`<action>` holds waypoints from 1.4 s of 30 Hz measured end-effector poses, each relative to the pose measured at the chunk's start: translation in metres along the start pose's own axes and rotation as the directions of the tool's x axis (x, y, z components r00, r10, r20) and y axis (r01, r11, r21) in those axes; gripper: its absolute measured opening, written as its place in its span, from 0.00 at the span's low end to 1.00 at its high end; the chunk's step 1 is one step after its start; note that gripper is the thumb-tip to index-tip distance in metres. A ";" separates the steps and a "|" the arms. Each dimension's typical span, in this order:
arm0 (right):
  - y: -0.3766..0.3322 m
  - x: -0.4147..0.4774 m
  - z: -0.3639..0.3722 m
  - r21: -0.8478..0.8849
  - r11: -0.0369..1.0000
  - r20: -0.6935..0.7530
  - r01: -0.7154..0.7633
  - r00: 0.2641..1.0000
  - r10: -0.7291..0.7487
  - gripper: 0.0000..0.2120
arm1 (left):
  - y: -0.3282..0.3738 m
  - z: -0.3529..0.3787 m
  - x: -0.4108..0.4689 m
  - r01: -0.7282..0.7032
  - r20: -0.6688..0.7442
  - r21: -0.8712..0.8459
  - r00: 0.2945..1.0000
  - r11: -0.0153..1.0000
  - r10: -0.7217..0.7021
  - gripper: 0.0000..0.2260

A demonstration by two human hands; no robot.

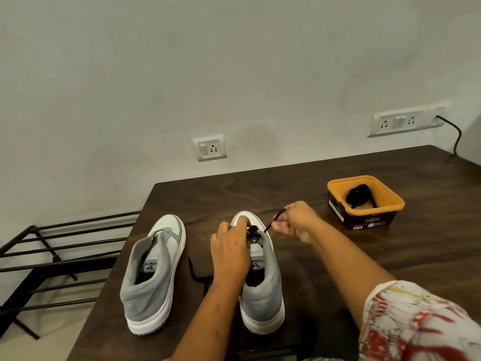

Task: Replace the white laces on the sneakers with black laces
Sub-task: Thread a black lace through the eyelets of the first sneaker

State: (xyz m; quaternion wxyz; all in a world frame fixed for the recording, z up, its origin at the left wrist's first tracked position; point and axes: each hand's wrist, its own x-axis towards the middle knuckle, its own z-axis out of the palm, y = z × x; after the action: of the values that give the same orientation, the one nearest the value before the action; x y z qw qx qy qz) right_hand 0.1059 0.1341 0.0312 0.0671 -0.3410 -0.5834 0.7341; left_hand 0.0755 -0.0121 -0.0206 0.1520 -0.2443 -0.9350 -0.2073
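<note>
Head view. Right sneaker (263, 290) stands on the dark wood table (338, 251), toe toward the wall. Left hand (230, 252) rests over its tongue, fingers pinched on the black lace (253, 231) at the front eyelets. Right hand (296, 221), just right of the toe, grips the free lace end, which runs taut back to the shoe. Left sneaker (153, 277) stands beside it, unlaced, untouched. A second black lace (194, 272) lies on the table between the shoes. Behind: pale wall with socket plates (209, 148); black metal rack (52, 256) left of the table. Orange-rimmed tub (364, 201) far right holds a dark bundle (358, 195), identity unclear.
</note>
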 end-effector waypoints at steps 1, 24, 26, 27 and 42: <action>-0.004 0.001 -0.002 0.207 0.978 -0.025 0.005 1.000 0.000 0.08 | 0.000 -0.001 0.000 0.024 -0.001 -0.031 1.000 0.999 -0.024 0.11; 0.006 0.015 -0.005 -0.363 0.854 0.045 0.372 0.923 -0.383 0.14 | 0.002 0.002 -0.004 0.366 0.097 -0.292 0.930 0.884 -0.354 0.10; -0.007 0.012 -0.009 0.223 0.917 -0.114 0.330 0.943 -0.312 0.13 | 0.003 0.002 -0.004 0.369 0.100 -0.268 0.930 0.890 -0.355 0.11; -0.014 0.010 -0.012 0.469 0.826 -0.154 0.313 0.950 -0.272 0.13 | 0.003 0.002 -0.005 0.372 0.105 -0.269 0.928 0.888 -0.357 0.11; -0.004 0.010 -0.016 -0.775 0.502 0.164 0.385 0.888 -0.430 0.11 | 0.001 0.005 -0.007 0.345 0.068 -0.367 0.936 0.864 -0.345 0.07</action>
State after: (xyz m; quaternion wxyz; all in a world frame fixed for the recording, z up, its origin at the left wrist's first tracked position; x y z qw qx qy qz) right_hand 0.1066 0.1536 0.0290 0.0953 -0.2061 -0.9070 0.3545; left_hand 0.0811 -0.0115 -0.0270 0.0634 -0.0976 -0.9069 -0.4049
